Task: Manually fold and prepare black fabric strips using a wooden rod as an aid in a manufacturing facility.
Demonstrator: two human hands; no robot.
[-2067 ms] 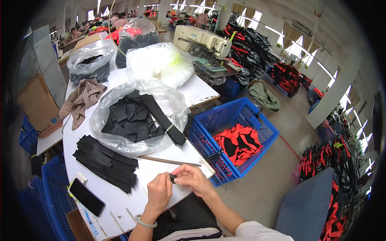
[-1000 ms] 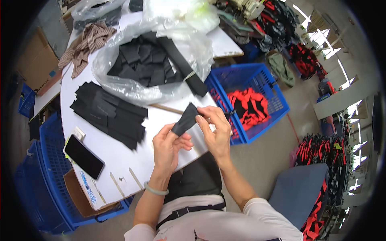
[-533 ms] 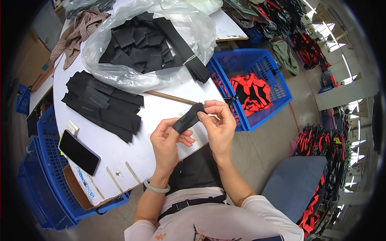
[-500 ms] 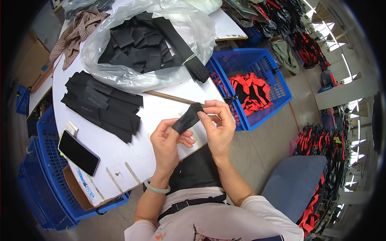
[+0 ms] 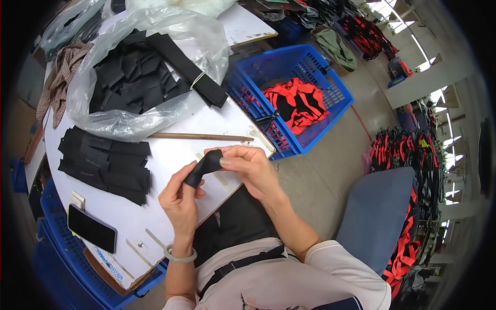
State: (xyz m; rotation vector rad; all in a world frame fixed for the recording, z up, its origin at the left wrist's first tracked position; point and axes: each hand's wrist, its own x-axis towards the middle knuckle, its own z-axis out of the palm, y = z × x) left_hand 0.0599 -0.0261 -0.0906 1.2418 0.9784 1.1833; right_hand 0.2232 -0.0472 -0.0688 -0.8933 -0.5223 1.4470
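Your left hand (image 5: 180, 199) and right hand (image 5: 249, 168) both grasp one black fabric strip (image 5: 202, 168), held in the air just over the near edge of the white surface (image 5: 175, 155); the fingers (image 5: 194, 178) of the left pinch its lower end, those of the right close over its upper end, so much of the strip is hidden and its full length cannot be made out; your left wrist carries a pale bangle (image 5: 180, 255).

On the surface: a stack of black fabric pieces (image 5: 106, 164) left of your hands; a thin wooden stick (image 5: 201, 137) beyond them; a clear plastic bag (image 5: 150, 62) holding more black pieces, its far part cut off at the rim; a dark phone (image 5: 92, 235) near the front left corner, beside a small white box (image 5: 77, 199) whose marking is too small to tell.

Off the surface: a blue crate (image 5: 310, 82) with red-and-black fabric inside; a grey-blue chair back (image 5: 377, 217) to your right.
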